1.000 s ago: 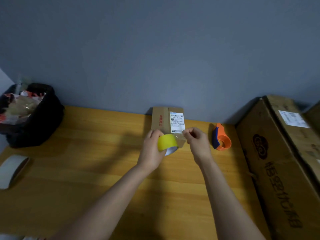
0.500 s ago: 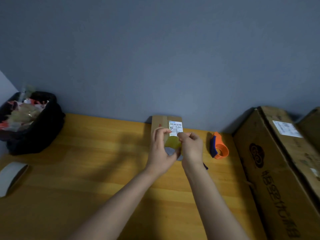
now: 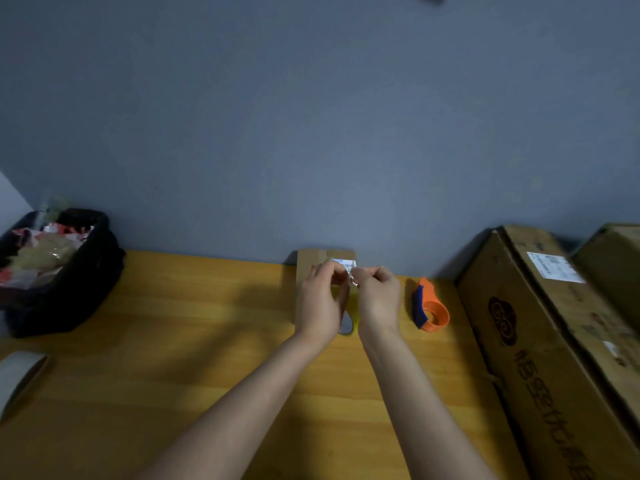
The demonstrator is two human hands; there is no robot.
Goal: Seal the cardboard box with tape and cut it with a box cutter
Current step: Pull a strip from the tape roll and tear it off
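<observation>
A small cardboard box [image 3: 309, 262] with a white shipping label lies at the far edge of the wooden table, against the wall. Both hands are over it, close together. My left hand [image 3: 320, 303] grips a yellow tape roll [image 3: 350, 311], mostly hidden between the hands. My right hand [image 3: 377, 299] pinches at the roll's top, near the label; the tape end itself is too small to make out. No box cutter is visible.
An orange and blue tape dispenser [image 3: 429, 306] lies right of the hands. Large cardboard boxes [image 3: 554, 341] fill the right side. A black bin [image 3: 69, 292] with scraps stands at the back left. A pale tape roll [image 3: 17, 379] lies at the left edge.
The hands have come together and moved farther out over the small box. The yellow roll, open to view a second ago, is now mostly covered.
</observation>
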